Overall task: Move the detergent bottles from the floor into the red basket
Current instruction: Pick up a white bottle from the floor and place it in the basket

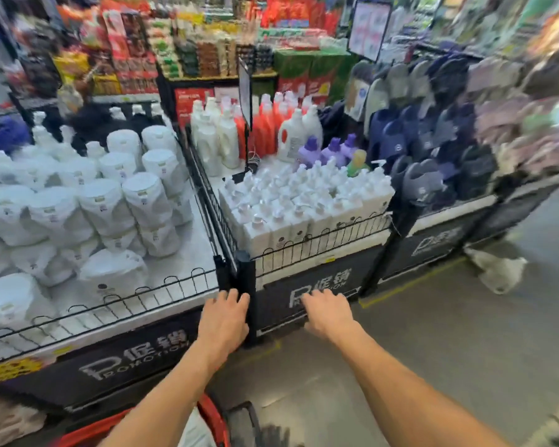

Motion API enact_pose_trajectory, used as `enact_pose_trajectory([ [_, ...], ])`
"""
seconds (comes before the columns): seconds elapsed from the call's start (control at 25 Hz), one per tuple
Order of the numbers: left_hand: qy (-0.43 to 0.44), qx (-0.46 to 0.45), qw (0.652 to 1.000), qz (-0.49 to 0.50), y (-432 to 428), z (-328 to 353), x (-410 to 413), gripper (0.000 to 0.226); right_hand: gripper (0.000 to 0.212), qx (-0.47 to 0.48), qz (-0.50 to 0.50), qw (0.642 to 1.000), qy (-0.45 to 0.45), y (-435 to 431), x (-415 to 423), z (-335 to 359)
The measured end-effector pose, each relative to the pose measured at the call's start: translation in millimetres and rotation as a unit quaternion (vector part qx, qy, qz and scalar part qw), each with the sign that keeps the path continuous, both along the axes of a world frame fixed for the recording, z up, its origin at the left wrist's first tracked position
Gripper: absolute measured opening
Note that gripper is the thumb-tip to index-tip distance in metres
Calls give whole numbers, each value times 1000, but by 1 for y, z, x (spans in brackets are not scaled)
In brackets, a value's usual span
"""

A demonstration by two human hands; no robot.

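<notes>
The red basket (pixel 212 417) shows only as a curved rim at the bottom edge, below my left forearm, with something white inside it that is too hidden to name. My left hand (pixel 224 321) hangs in the air in front of the black corner post of the display bins, fingers relaxed, holding nothing. My right hand (pixel 328 312) is beside it, in front of the black promotion panel, also empty with loose fingers. No detergent bottle is visible on the floor. White pump bottles (pixel 304 201) fill the bin straight ahead.
A bin of white refill pouches (pixel 88 204) stands at left, behind a low wire fence (pixel 117 301). Taller white, orange and purple bottles (pixel 265 130) stand further back. A slipper rack (pixel 439 137) is at right. Grey floor (pixel 417 350) with yellow tape stretches right.
</notes>
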State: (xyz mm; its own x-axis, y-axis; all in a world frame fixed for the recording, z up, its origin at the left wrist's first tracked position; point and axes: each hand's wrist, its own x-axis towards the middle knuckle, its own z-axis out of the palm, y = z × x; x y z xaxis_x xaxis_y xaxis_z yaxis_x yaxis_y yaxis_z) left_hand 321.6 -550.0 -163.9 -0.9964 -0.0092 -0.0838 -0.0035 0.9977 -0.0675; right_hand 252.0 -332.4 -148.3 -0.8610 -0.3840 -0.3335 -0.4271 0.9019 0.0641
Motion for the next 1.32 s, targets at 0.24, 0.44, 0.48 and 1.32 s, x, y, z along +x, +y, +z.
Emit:
enact_pose_trajectory([
  [0.24,33,-1,986,-164,137,37,-79,55,42,12,-132,990,54,148,-20,51],
  [0.44,60,-39,954,-290,284,67,-146,55,45,1,-240,966,91,283,-42,79],
  [0.48,70,-38,949,-306,310,72,-155,53,46,2,-262,961,91,306,-45,82],
  [1.32,39,-15,885,-463,629,48,-431,54,37,8,-541,840,35,619,-169,48],
])
